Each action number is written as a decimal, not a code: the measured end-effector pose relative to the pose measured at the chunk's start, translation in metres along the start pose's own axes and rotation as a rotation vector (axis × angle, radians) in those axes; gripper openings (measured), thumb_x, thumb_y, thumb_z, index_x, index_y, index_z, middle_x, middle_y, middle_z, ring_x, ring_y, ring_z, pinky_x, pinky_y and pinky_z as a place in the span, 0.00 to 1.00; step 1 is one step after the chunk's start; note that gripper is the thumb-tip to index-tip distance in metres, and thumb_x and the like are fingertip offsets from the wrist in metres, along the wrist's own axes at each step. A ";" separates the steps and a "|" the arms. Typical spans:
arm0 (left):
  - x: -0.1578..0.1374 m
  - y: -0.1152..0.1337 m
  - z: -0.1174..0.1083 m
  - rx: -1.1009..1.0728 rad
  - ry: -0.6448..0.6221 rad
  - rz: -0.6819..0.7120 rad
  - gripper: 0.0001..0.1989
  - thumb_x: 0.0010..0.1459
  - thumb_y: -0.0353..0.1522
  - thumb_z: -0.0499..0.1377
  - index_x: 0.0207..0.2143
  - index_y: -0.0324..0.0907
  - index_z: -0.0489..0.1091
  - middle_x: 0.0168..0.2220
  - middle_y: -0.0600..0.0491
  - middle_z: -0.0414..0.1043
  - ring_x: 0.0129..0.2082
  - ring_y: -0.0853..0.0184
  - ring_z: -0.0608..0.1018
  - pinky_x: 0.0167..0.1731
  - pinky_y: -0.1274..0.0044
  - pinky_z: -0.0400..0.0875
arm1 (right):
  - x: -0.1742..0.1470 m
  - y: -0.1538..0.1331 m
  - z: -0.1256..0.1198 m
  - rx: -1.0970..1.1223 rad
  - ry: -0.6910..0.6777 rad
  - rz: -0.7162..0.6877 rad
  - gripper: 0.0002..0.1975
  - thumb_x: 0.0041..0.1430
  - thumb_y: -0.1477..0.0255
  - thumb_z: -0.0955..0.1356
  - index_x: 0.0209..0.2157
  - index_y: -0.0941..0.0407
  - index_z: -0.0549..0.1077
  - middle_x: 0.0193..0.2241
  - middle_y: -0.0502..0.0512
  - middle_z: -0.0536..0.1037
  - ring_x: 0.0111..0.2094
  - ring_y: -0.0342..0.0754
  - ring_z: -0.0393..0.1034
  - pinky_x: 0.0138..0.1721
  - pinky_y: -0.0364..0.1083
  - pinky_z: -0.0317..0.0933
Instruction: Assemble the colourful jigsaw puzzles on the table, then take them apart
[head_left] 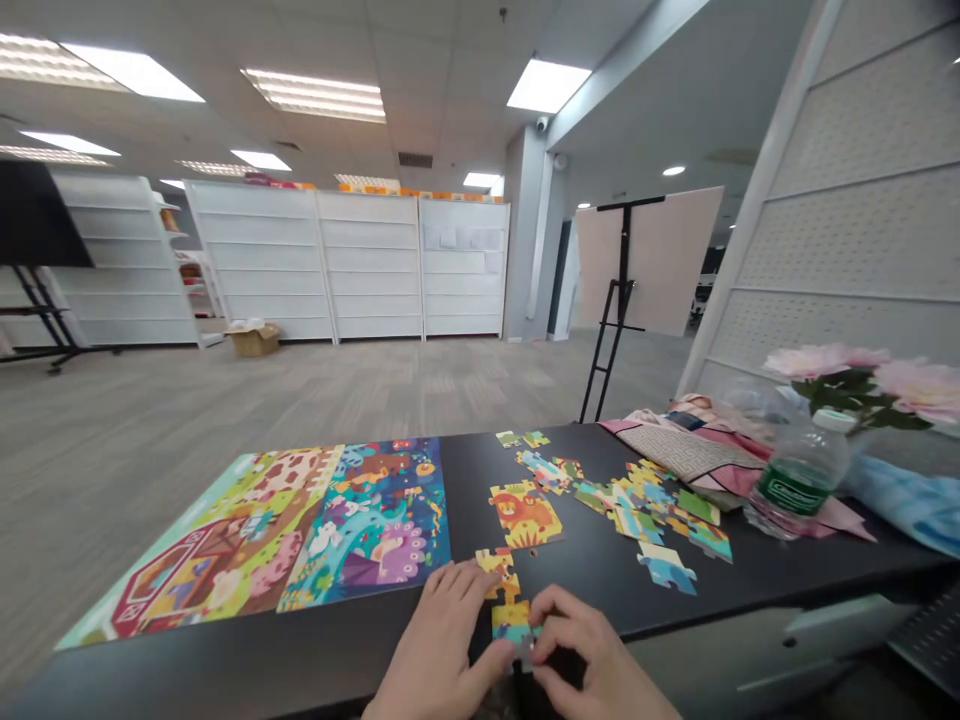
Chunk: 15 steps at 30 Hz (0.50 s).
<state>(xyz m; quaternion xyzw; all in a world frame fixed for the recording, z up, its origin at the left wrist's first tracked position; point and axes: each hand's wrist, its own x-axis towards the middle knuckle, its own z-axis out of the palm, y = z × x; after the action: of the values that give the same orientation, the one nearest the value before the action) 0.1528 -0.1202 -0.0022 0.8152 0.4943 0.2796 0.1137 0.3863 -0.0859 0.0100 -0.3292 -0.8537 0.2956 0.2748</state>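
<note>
I see joined puzzle pieces (510, 613) between the left hand (442, 637), spread loosely against them, and the right hand (583, 648), pinching the nearest piece (525, 650).

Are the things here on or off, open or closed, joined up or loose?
Lion pieces: joined.
Piece pile: spread out, some touching.
Bottle: upright, capped.
Ceiling light: on.
Screen: dark.
Cloth: rumpled.
Left hand: fingers outstretched, touching yellow pieces.
Right hand: curled, pinching a grey-looking piece.
</note>
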 end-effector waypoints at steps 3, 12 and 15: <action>-0.003 -0.002 0.003 0.008 0.052 -0.107 0.24 0.71 0.44 0.50 0.65 0.49 0.58 0.66 0.48 0.61 0.66 0.55 0.62 0.64 0.61 0.60 | -0.008 0.017 -0.014 -0.099 0.078 0.013 0.05 0.59 0.76 0.66 0.32 0.54 0.72 0.43 0.55 0.74 0.44 0.48 0.74 0.47 0.45 0.65; 0.012 -0.010 0.011 0.129 -0.179 -0.044 0.27 0.67 0.47 0.54 0.65 0.50 0.60 0.66 0.51 0.62 0.66 0.50 0.63 0.64 0.53 0.57 | -0.021 0.067 -0.056 -0.317 0.154 0.116 0.08 0.63 0.72 0.63 0.38 0.53 0.74 0.52 0.61 0.74 0.56 0.56 0.67 0.58 0.55 0.61; 0.020 -0.010 0.010 0.161 -0.232 -0.105 0.26 0.66 0.46 0.54 0.63 0.48 0.64 0.65 0.49 0.64 0.65 0.49 0.65 0.63 0.55 0.60 | 0.004 0.057 -0.056 -0.308 0.158 0.118 0.13 0.65 0.71 0.61 0.45 0.53 0.75 0.56 0.62 0.73 0.59 0.55 0.65 0.61 0.55 0.59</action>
<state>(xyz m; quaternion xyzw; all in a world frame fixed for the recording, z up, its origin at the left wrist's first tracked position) 0.1584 -0.0967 -0.0078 0.8215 0.5407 0.1369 0.1189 0.4434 -0.0301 0.0094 -0.4390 -0.8438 0.1502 0.2699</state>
